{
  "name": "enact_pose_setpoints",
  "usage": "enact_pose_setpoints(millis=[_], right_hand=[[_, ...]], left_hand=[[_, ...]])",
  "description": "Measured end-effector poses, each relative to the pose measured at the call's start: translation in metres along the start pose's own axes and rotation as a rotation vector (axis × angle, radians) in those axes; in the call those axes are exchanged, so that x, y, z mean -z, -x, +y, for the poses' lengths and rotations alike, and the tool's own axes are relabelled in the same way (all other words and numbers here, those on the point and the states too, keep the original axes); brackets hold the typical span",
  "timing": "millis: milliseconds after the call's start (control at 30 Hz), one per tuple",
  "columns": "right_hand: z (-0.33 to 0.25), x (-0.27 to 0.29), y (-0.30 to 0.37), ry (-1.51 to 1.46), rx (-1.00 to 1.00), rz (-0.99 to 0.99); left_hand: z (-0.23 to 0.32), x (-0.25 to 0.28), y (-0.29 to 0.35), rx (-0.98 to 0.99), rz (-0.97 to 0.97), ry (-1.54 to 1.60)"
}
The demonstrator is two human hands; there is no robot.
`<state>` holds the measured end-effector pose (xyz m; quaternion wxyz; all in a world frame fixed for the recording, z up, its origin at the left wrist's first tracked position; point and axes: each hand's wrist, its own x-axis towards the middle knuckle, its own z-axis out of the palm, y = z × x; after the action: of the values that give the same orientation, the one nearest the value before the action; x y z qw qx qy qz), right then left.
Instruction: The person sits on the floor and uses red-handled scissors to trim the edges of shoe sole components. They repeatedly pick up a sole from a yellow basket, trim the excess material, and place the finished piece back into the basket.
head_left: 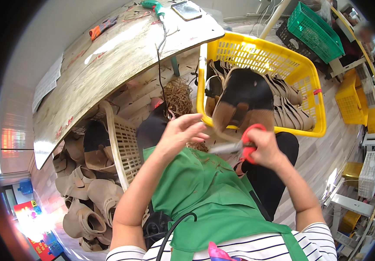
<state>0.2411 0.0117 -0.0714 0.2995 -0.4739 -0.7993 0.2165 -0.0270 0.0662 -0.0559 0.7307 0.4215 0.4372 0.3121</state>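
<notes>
My right hand [265,148] grips a pair of scissors [249,154] by the red handles, its blurred blades pointing left toward my other hand. My left hand [182,134] is raised over my lap with the fingers stretched apart and nothing in them. Just beyond both hands, a black and tan shoe upper [250,93] overlaps the near rim of the yellow basket [320,111]. Its lower part is smeared; whether it rests on the rim or hangs in the air, I cannot tell. Behind it, more tan shoe uppers [289,111] stand stacked in rows inside the basket.
A cream basket [124,143] stands at my left by a pile of beige shoe uppers [85,217]. The wooden table [122,48] holds a green corded tool [153,6], its cord hanging down, and a phone [186,10]. Brown trimmings [178,98] lie heaped on the floor.
</notes>
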Motion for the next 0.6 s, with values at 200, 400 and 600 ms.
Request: enact_pose_setpoints(millis=[200, 400, 600], right_hand=[[0.162, 0.04, -0.077, 0.312, -0.142, 0.302], [0.296, -0.045, -0.079, 0.113, -0.268, 0.083], [0.342, -0.112, -0.028, 0.023, -0.689, -0.149]], left_hand=[[0.016, 0.105, 0.04, -0.206, 0.542, -0.25], [-0.05, 0.214, 0.135, -0.085, 0.907, -0.181], [-0.102, 0.236, 0.183, 0.097, 1.061, -0.116]])
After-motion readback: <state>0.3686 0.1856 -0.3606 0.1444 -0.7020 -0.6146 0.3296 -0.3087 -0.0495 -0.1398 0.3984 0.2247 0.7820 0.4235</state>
